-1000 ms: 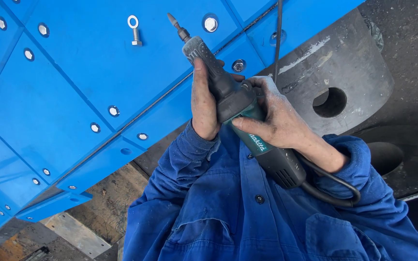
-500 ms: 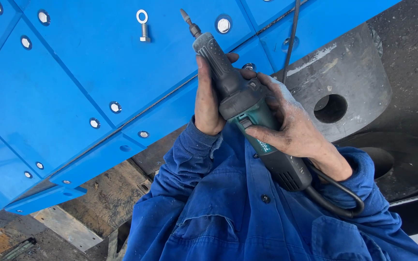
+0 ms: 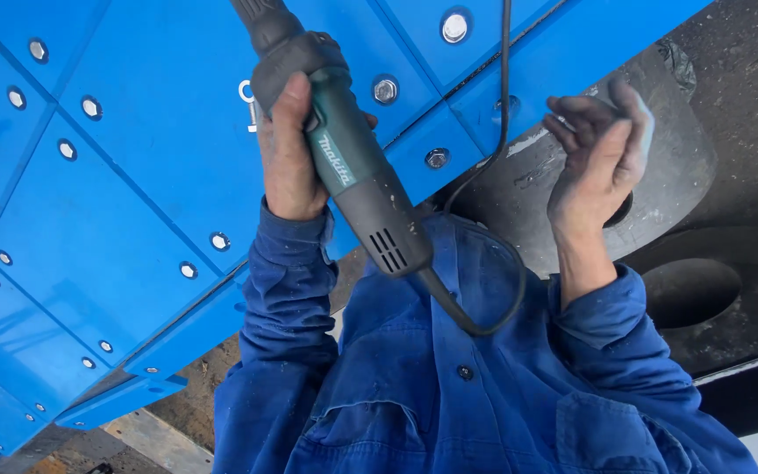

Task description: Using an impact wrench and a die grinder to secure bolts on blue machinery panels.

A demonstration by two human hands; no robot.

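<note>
My left hand [image 3: 289,154] grips a green and grey corded power tool [image 3: 353,175] by its front body, with the nose pointing up past the top edge, tip out of view. My right hand [image 3: 598,149] is off the tool, raised to the right with its dirty fingers loosely apart and holding nothing. The black cable [image 3: 504,105] loops from the tool's rear over my blue coverall sleeve and runs up between both hands. Behind the tool is a blue panel [image 3: 151,158] set with several recessed bolts [image 3: 385,89]. A metal eye bolt [image 3: 246,92] shows partly behind my left hand.
A grey concrete block [image 3: 677,149] with a round hole stands behind my right hand. Below it lies a dark surface with a large round recess [image 3: 690,290]. Rough planks and ground [image 3: 160,439] show at the lower left under the panel's edge.
My right hand has let go of the tool's rear and lifted away to the right, open. The left hand now holds the tool alone, and it sits higher and closer in view.
</note>
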